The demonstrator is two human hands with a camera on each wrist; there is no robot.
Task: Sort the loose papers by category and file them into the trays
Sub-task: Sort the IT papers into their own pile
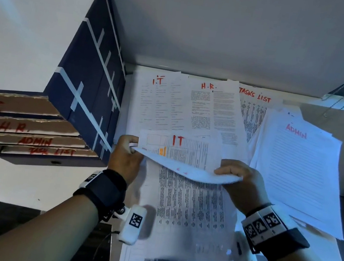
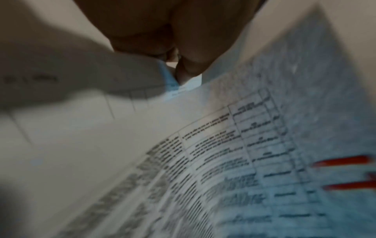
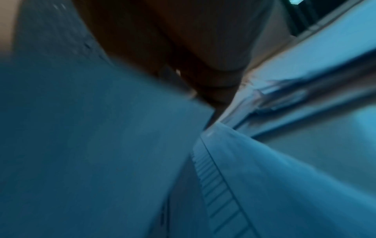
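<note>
Both hands hold a printed sheet marked "IT" [image 1: 183, 154] in red, lifted above the desk and bent over. My left hand [image 1: 125, 157] pinches its left edge; my right hand [image 1: 239, 178] grips its right edge. Under it lies a table-printed sheet [image 1: 191, 207]. In the left wrist view the held sheet [image 2: 234, 161] fills the frame, blurred, below my fingers [image 2: 183, 64]. The right wrist view is blurred blue paper [image 3: 101, 145]. At the left stands a stack of trays [image 1: 32, 131] labelled I.T., H.R., ADMIN and TASK LIST.
Piles lie along the back of the desk: I.T. [image 1: 155, 101], H.R. [image 1: 212, 109], TASKS LIST [image 1: 253, 107] and ADMIN [image 1: 295, 166] at the right. A dark blue taped box [image 1: 94, 78] tops the trays. A wall rises behind.
</note>
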